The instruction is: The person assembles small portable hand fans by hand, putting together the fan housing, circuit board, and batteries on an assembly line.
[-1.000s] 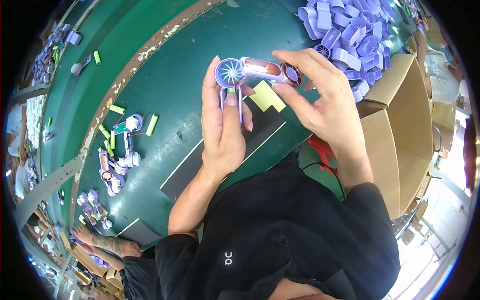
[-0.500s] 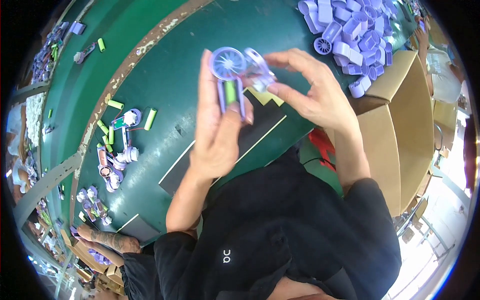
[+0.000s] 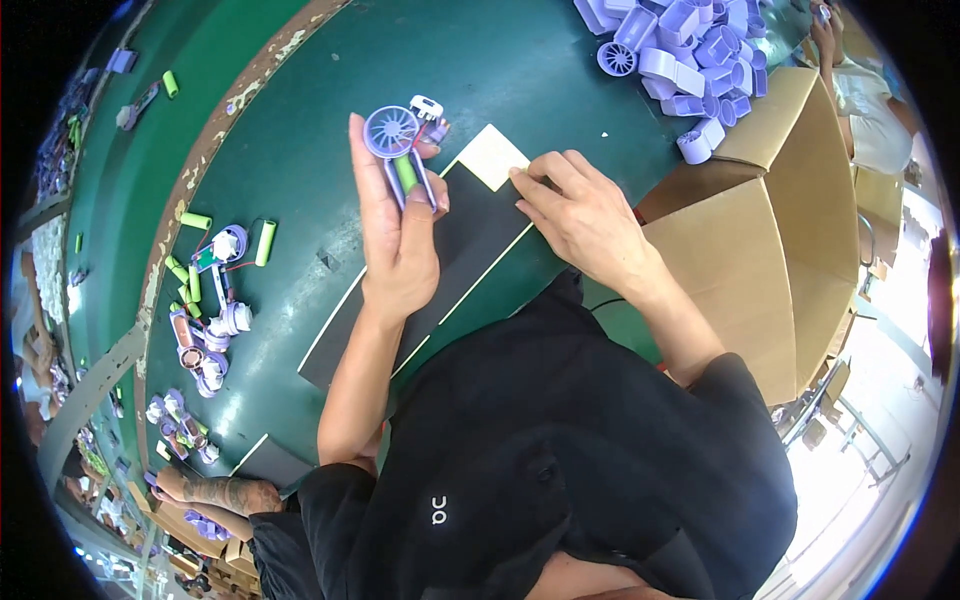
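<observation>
My left hand [image 3: 400, 250] is closed round a small purple handheld-fan housing, its round spoked grille [image 3: 391, 131] toward the top. Inside the open handle of the housing lies a green cylindrical battery [image 3: 405, 174], with my thumb against its lower end. A white part [image 3: 427, 106] with a red wire sits beside the grille. My right hand [image 3: 595, 220] has its fingertips bent together at the corner of a pale yellow square [image 3: 492, 157], which lies at the far end of a black strip [image 3: 465, 230]. What the fingertips pinch, if anything, is too small to make out.
Several fan assemblies [image 3: 210, 345] with wires and green batteries [image 3: 265, 243] lie at the left of the green table [image 3: 330, 90]. Purple housings [image 3: 690, 60] are heaped at the far right, beside an open cardboard box [image 3: 720, 240]. Another person's tattooed forearm [image 3: 235, 490] reaches in at lower left.
My right hand has left the fan parts and come down to the pale square's corner. My left hand still holds the housing, now slightly further left in view. The whole view has shifted a little.
</observation>
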`<state>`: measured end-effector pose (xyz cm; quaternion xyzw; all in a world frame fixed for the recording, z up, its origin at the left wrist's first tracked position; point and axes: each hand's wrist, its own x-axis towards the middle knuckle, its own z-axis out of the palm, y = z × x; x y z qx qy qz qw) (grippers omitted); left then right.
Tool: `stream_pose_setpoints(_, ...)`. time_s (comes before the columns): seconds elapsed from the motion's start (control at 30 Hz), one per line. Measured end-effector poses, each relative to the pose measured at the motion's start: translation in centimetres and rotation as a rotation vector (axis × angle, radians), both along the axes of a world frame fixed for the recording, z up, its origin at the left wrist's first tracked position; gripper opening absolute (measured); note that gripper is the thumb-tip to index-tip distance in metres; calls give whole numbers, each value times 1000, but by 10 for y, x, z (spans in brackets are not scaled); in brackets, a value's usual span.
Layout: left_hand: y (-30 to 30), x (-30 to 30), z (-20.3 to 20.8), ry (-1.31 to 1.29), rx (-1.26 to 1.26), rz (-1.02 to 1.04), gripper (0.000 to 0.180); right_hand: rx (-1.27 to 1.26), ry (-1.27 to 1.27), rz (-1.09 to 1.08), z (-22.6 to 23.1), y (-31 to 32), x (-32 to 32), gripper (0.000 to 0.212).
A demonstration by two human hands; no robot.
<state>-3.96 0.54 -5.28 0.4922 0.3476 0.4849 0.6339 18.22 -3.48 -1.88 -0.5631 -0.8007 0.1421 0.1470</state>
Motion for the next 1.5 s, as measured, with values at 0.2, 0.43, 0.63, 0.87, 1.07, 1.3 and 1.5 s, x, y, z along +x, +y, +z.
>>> stream_pose_setpoints(0.2, -4, 4, -12, 58, 9, 20, 80, -53, 242, 12, -3, 10, 5, 22)
stream_pose_setpoints(0.43, -2, 2, -13, 62, 33, 3, 82, -338, 319, 26, 24, 23, 13, 16)
stream_pose_setpoints(0.63, -4, 3, 1, 30, 35, 20, 80, -383, 702, -4, 82, 42, 7, 13)
stream_pose_setpoints(0.87, -8, 6, 38, 196, 216, 6, 86, -710, 669, -57, 110, 67, -33, 15)
stream_pose_setpoints(1.07, -8, 5, 39, 286, 301, -4, 90, -676, 521, -53, 125, 74, -38, 17)
stream_pose_setpoints(1.3, -4, 4, 40, 370, 287, -39, 95, -698, 496, -96, 118, 80, -36, 16)
stream_pose_setpoints(1.5, 2, -5, 55, 192, 212, -208, 96, -520, 441, -54, 119, 73, -40, 11)
